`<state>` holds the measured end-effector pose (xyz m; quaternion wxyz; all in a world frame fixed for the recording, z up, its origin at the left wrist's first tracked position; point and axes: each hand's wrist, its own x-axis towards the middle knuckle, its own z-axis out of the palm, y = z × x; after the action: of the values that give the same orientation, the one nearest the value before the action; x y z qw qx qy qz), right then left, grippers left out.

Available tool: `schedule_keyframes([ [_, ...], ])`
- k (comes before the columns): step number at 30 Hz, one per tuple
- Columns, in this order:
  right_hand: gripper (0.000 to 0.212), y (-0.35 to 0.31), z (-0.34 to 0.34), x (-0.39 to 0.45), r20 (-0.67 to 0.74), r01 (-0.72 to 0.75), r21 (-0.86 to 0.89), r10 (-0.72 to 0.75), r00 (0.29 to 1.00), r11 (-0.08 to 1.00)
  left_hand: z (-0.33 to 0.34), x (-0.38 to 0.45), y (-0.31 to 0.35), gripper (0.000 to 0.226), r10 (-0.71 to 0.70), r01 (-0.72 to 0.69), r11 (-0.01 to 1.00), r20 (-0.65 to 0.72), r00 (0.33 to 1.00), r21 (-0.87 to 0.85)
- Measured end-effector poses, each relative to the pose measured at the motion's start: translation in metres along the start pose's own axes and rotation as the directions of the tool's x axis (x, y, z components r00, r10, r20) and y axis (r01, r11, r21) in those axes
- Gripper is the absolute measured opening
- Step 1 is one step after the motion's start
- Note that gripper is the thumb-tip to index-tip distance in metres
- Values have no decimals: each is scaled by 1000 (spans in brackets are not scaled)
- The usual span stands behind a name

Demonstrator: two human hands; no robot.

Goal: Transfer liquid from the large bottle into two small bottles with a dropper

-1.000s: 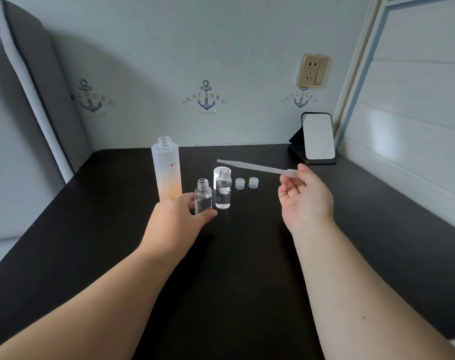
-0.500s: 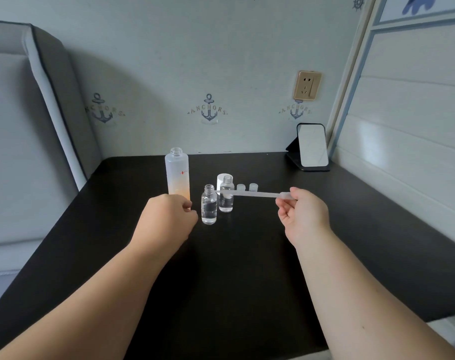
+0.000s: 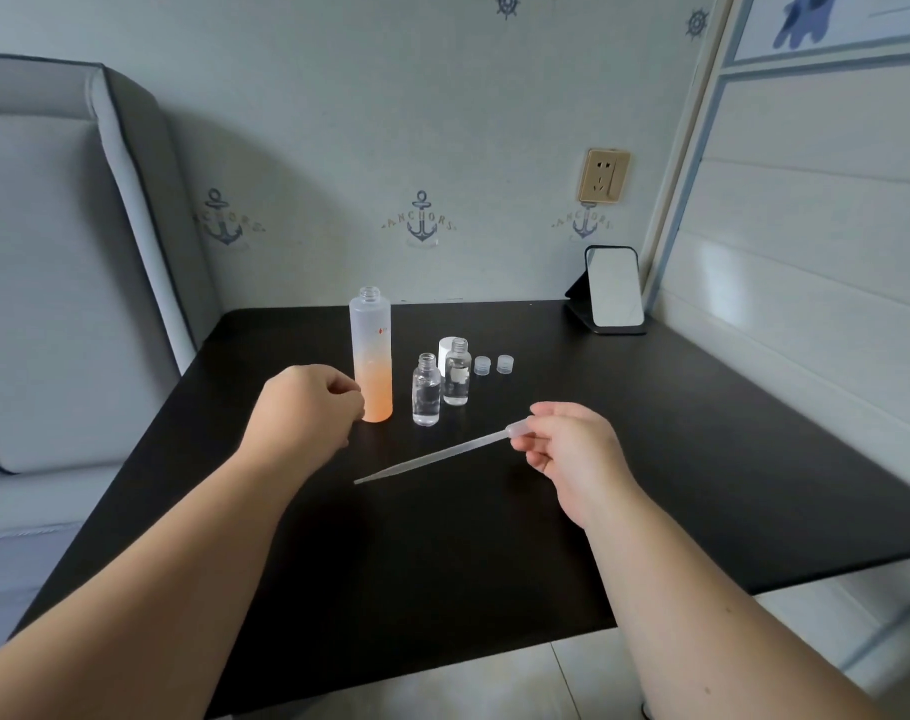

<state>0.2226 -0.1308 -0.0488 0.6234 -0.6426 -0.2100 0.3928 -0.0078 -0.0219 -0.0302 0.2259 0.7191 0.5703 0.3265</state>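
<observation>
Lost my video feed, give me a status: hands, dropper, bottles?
Right hand pinching dropper by its bulb, tip angled down over table. Left hand curled, holding nothing, beside large bottle. Small bottles uncapped, upright. Nothing in the way.

Black table point(image 3: 702, 485): large bottle point(image 3: 371, 356), two small bottles point(image 3: 426, 391), caps point(image 3: 482, 365), mirror point(image 3: 613, 287).
</observation>
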Motion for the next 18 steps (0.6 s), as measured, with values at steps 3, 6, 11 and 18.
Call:
schedule_keyframes([
  [3, 25, 3, -7, -5, 131, 62, -131, -44, 990, 989, 2, -3, 2, 16, 11, -11, 1000, 3, 1000, -21],
  [6, 16, 4, -19, -4, 265, 172, -326, -85, 960, 930, 6, -3, 3, 13, 21, -21, 999, 21, 1000, -28],
  [11, 21, 5, -27, 0, 387, 379, -626, -150, 910, 682, 15, -3, 7, 13, 23, -23, 999, 15, 1000, -35],
  [18, 23, 8, -24, 5, 444, 485, -762, -200, 874, 429, 27, -3, 13, 9, 37, -37, 999, 32, 999, -11],
])
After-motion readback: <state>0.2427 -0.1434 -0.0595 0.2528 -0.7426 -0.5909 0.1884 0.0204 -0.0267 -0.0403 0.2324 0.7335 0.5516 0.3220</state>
